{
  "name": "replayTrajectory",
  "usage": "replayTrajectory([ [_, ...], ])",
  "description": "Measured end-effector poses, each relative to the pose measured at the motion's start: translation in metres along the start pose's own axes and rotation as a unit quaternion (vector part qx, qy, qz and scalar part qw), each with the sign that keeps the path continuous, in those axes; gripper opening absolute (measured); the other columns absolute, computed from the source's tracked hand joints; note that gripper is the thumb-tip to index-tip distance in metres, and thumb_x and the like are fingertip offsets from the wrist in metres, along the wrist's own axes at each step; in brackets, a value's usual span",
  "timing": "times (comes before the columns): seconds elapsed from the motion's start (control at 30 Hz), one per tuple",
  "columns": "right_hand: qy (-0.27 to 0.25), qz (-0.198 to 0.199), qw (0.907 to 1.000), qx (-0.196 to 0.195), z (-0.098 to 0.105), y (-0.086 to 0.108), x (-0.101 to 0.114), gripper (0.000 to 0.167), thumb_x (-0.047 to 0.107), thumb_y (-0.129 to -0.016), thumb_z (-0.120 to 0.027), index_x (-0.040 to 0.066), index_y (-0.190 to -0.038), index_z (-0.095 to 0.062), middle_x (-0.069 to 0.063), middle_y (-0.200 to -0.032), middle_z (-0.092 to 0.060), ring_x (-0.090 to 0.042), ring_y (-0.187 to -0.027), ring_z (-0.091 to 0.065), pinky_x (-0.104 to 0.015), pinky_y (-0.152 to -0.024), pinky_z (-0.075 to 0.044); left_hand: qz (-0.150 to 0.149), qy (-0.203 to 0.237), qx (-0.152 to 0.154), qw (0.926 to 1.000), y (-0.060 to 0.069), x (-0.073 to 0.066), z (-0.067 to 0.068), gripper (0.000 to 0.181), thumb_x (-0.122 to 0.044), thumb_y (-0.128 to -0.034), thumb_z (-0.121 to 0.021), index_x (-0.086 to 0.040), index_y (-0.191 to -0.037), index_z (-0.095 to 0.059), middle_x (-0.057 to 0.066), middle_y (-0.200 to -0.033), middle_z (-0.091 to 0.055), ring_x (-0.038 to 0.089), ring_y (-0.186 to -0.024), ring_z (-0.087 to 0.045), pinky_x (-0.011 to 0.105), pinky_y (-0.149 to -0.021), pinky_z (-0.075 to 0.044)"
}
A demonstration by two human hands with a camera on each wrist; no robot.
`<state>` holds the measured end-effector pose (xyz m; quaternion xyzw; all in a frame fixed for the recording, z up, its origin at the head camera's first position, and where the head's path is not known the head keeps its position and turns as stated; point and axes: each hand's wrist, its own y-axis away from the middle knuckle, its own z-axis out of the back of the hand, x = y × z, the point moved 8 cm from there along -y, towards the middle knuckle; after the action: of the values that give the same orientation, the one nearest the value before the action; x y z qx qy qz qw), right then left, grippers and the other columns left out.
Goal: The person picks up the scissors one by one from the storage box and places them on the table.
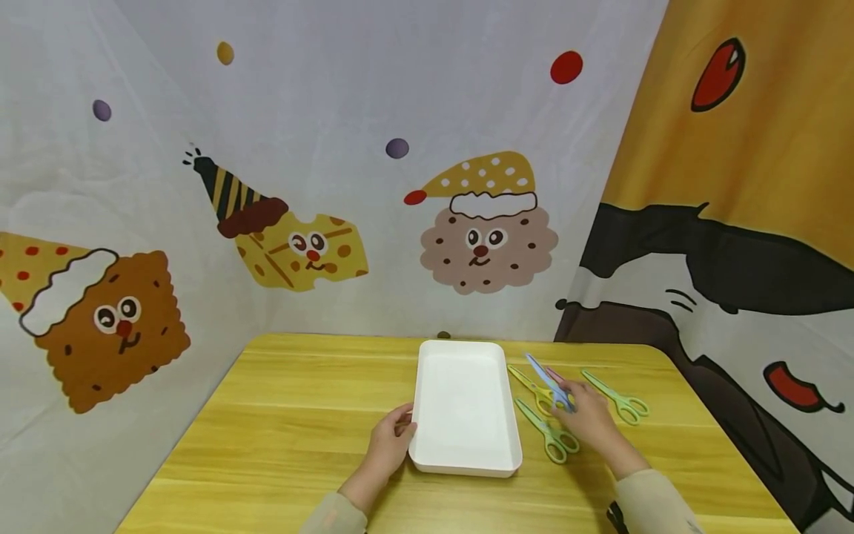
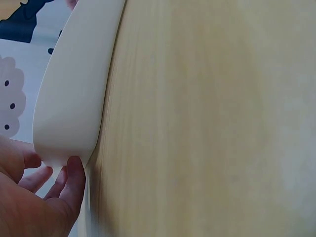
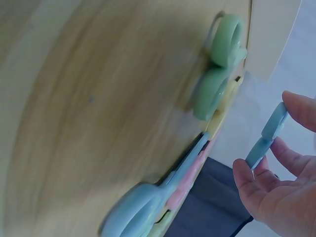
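Note:
My left hand is at the near left side of a white rectangular tray. In the left wrist view its thumb and fingers grip the end of the tray. My right hand pinches blue scissors by the handles, above the table. The right wrist view shows these handles between thumb and fingertips. Around that hand lie green scissors, yellow scissors and light green scissors. Pink scissors are partly hidden. Another blue pair lies on the table in the right wrist view.
The tray's floor is bare white. The wooden table reaches back to a printed cloth with cartoon figures. A dark strap-like object is by the right sleeve at the near edge.

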<state>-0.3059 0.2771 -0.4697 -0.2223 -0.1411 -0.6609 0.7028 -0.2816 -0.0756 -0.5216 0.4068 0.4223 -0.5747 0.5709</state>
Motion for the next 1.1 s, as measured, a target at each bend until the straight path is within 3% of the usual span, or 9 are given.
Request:
replayTrajectory([
  [0.1, -0.002, 0.0, 1.0, 0.001, 0.001, 0.003, -0.004, 0.057, 0.02, -0.083, -0.07, -0.006, -0.129, -0.05, -0.035, -0.129, -0.044, -0.057, -0.114, -0.041, -0.064, -0.089, -0.039, 0.002, -0.001, 0.0, 1.0, 0.0, 0.0, 0.0, 0.037, -0.001, -0.0903, -0.058, 0.001, -0.127, -0.056, 0.017, -0.111, -0.062, 0.024, -0.097, -0.061, 0.027, -0.078, -0.054],
  [0.33, -0.029, -0.011, 0.9995, 0.01, 0.006, 0.009, -0.019, 0.056, 0.021, -0.084, -0.07, -0.005, -0.128, -0.049, -0.035, -0.13, -0.041, -0.047, -0.106, -0.055, -0.055, -0.083, -0.048, 0.005, -0.006, -0.004, 1.0, 0.0, 0.002, -0.001, 0.037, -0.001, -0.0901, -0.059, 0.0, -0.127, -0.057, 0.015, -0.11, -0.062, 0.023, -0.096, -0.061, 0.026, -0.077, -0.054],
  [0.57, -0.014, -0.007, 0.9998, -0.014, 0.017, 0.014, -0.028, 0.052, 0.017, -0.081, -0.072, -0.007, -0.123, -0.053, -0.035, -0.122, -0.047, -0.046, -0.102, -0.054, -0.057, -0.083, -0.039, 0.006, -0.004, -0.004, 1.0, 0.0, 0.002, -0.001, 0.037, -0.002, -0.0906, -0.059, 0.0, -0.127, -0.057, 0.015, -0.11, -0.062, 0.022, -0.096, -0.06, 0.026, -0.077, -0.053],
  [0.77, -0.022, -0.017, 0.9996, 0.009, 0.017, 0.018, -0.036, 0.053, 0.018, -0.083, -0.07, -0.007, -0.125, -0.05, -0.034, -0.123, -0.045, -0.046, -0.104, -0.053, -0.059, -0.085, -0.036, -0.001, -0.008, -0.004, 1.0, -0.002, 0.002, -0.001, 0.037, -0.003, -0.0906, -0.059, 0.001, -0.127, -0.056, 0.016, -0.11, -0.062, 0.022, -0.096, -0.06, 0.026, -0.077, -0.054],
  [0.97, -0.011, -0.025, 0.9994, 0.02, 0.02, 0.022, -0.045, 0.056, 0.022, -0.084, -0.069, -0.007, -0.128, -0.049, -0.034, -0.124, -0.046, -0.05, -0.107, -0.047, -0.06, -0.081, -0.041, -0.008, -0.01, -0.008, 0.9999, -0.004, 0.002, -0.001, 0.037, -0.002, -0.09, -0.059, 0.002, -0.126, -0.057, 0.018, -0.109, -0.063, 0.023, -0.095, -0.061, 0.025, -0.077, -0.054],
  [1.1, -0.006, -0.028, 0.9993, 0.024, 0.022, 0.024, -0.051, 0.058, 0.02, -0.083, -0.07, -0.009, -0.129, -0.048, -0.035, -0.125, -0.048, -0.053, -0.112, -0.042, -0.066, -0.089, -0.032, -0.008, -0.011, -0.007, 0.9999, -0.004, 0.003, -0.001, 0.037, -0.001, -0.09, -0.059, 0.002, -0.127, -0.057, 0.018, -0.11, -0.063, 0.024, -0.096, -0.061, 0.026, -0.077, -0.055],
])
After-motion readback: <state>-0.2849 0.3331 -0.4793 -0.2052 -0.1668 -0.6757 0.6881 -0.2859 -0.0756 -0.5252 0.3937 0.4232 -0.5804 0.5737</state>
